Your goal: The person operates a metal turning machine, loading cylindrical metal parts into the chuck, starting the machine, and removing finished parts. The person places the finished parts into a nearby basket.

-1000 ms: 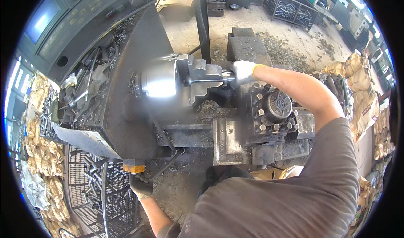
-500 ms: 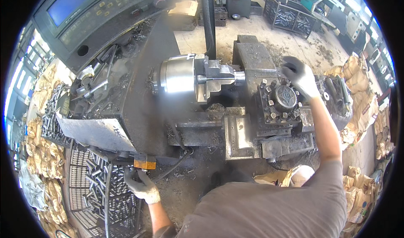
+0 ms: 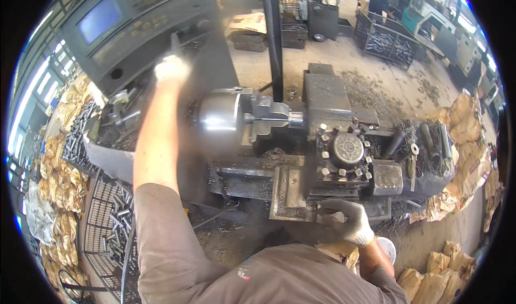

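On the left, a mesh basket (image 3: 95, 220) holds short metal tubes (image 3: 114, 238). The left hand (image 3: 172, 69), in a glove, is up by the control panel (image 3: 134, 41); it is too blurry to tell how its fingers are. Next, a round chuck (image 3: 219, 111) grips a shiny metal rod (image 3: 296, 119). Then comes the bolted tool post (image 3: 346, 151). On its near side, the gloved right hand (image 3: 346, 220) curls, thumb and fingers apart.
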`<state>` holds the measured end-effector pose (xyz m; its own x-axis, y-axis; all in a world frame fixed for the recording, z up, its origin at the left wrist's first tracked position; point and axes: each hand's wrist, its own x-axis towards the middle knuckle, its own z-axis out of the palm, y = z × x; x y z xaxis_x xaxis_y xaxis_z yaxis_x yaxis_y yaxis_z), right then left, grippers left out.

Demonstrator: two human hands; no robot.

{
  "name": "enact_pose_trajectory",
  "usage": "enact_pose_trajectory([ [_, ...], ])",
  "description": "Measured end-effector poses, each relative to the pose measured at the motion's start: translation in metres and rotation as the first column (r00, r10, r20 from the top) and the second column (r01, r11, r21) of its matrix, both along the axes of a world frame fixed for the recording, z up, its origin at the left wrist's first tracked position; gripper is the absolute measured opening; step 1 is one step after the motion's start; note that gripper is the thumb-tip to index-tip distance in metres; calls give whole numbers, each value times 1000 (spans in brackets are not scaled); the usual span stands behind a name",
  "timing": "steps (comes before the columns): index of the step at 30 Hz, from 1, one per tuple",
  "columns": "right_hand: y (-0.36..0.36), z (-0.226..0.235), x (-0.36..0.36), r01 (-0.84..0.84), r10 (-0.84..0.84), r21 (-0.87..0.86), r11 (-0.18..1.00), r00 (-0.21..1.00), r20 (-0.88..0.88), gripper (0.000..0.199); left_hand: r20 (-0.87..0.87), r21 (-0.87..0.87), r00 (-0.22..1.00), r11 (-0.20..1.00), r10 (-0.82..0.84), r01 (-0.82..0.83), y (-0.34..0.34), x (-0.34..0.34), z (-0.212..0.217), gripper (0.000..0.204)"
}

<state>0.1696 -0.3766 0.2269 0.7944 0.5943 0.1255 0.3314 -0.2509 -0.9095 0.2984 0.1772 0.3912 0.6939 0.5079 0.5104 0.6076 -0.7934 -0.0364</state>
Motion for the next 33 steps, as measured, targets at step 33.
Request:
enact_pose_trajectory([
  [33, 191, -158, -596, -666, 771, -389, -636, -566, -291, 39, 281, -784, -534, -512, -797, 351, -1082, -859, -456, 53],
])
